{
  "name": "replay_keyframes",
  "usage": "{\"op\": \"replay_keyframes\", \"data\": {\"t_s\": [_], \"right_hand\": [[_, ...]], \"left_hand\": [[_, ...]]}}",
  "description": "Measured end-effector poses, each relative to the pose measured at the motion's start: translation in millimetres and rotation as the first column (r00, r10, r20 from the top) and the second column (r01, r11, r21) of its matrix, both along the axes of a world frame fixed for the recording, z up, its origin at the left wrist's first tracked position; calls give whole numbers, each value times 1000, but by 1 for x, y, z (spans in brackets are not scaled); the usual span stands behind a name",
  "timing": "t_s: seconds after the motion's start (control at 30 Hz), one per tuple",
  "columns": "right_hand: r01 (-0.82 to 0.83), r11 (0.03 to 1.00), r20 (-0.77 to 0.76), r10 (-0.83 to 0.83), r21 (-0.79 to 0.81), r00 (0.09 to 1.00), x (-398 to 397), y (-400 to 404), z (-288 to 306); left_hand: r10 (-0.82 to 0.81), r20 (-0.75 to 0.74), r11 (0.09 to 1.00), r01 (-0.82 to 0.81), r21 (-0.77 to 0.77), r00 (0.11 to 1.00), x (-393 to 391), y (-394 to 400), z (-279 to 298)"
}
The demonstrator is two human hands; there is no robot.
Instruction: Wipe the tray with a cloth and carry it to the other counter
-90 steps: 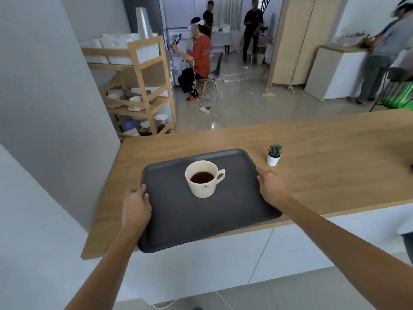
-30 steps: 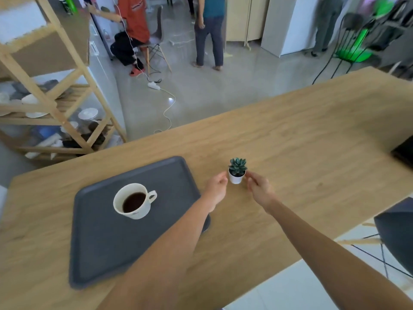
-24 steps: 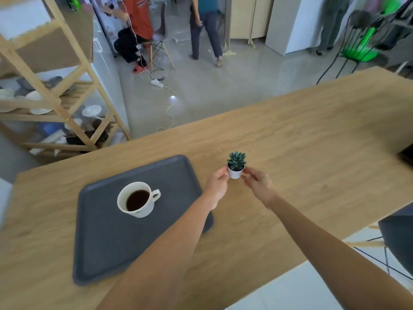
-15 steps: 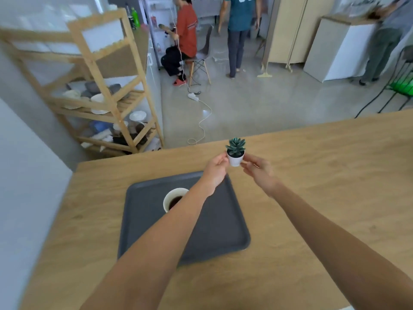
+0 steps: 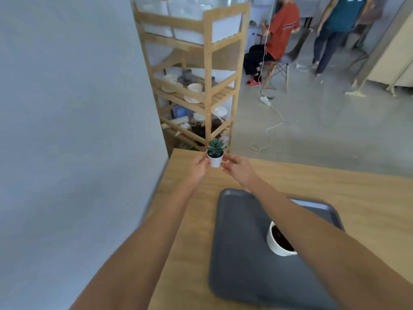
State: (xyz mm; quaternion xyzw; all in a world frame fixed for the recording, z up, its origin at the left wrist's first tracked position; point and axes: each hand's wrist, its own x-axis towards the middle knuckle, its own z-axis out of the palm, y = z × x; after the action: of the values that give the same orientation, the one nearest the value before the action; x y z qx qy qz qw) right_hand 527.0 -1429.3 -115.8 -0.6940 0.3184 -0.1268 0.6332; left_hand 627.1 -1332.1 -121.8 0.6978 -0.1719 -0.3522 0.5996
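Even, soft daylight; mild motion blur; wide-angle bending at edges.

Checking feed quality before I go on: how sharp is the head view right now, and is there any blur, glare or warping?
Head view: soft overall, yet the succulent pot between the left hand and right hand reads clearly; wide-angle warping tilts the wooden shelf; a pale sheen marks the tray far rim; the coffee cup is half hidden by the right forearm.

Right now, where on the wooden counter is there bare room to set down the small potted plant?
The wooden counter is bare beyond the dark grey tray, to its right, and at the far corner under the small white-potted succulent held between left hand and right hand. The tray is crowded by the white coffee cup.
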Motion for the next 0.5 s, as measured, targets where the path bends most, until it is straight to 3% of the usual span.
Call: {"op": "replay_keyframes", "data": {"t_s": [0.17,0.5], "right_hand": [[-85,996,-117,80,-39,990,82,19,-42],[-172,980,-196,150,-104,969,148,25,-74]], "left_hand": [[87,-73,991,-78,113,994,61,29,-41],[157,-84,987,-153,51,984,98,25,-47]]}}
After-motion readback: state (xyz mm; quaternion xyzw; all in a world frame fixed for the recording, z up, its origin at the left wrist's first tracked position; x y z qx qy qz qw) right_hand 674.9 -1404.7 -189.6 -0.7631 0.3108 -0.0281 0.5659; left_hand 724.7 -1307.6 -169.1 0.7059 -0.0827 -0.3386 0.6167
